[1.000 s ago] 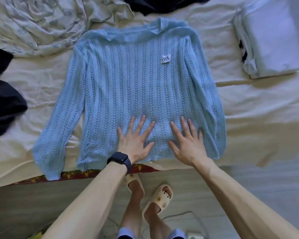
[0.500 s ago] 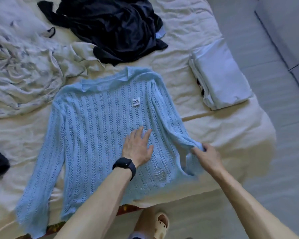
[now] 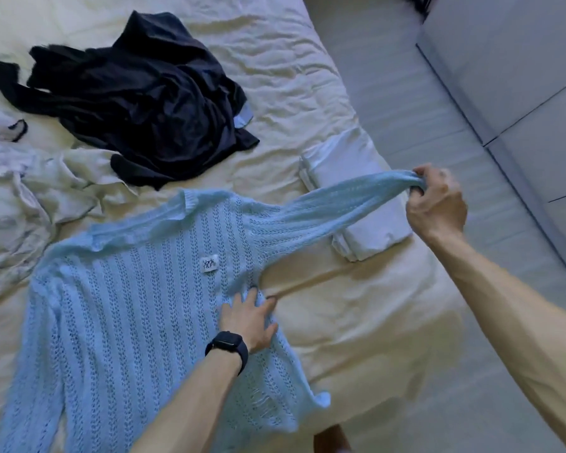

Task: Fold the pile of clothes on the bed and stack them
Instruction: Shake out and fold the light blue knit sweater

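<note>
Blue sweater (image 3: 128, 322) lies on the bed (image 3: 373, 322); left hand (image 3: 249, 322) presses it (grip apart), right hand (image 3: 435, 207) has its grip clamped on the raised sleeve (image 3: 340, 201).

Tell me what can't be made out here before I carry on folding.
Head view only:
- Blue sweater: other sleeve's end and part of the hem cut off by the bottom edge and the left forearm.
- Held sleeve's cuff: buried in the right hand's curled fingers.
- Folded white stack: partly covered by the raised sleeve; item count unclear.
- Label: print too small to read.
- Dark garment: crumpled; type unclear.
</note>
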